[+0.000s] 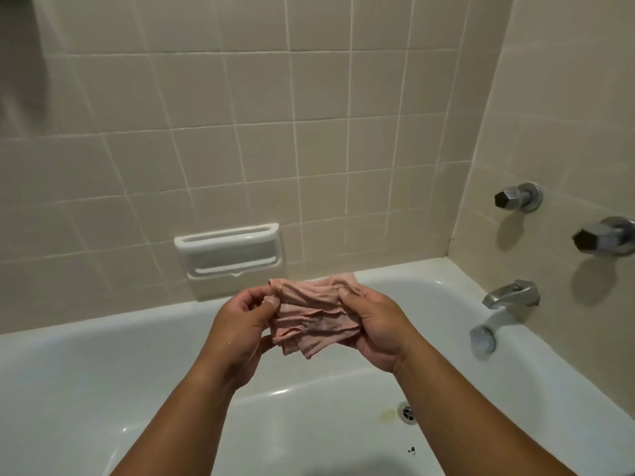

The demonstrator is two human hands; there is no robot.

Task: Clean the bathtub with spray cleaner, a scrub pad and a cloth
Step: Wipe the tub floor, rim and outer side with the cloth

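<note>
Item: pink cloth point(311, 319), crumpled, held up over the white bathtub point(103, 372) in front of you. Your left hand point(237, 333) pinches its upper left corner; your right hand point(372, 324) grips its right edge. Fixtures: soap dish point(228, 250) on the tiled wall point(206, 132), two tap handles point(519, 197), spout point(510, 295), overflow plate point(482, 340), drain point(408, 412) with a yellowish stain beside it.

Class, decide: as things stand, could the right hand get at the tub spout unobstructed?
Probably yes: nothing stands between the right hand and the spout, though it grips the pink cloth with the left hand.
</note>
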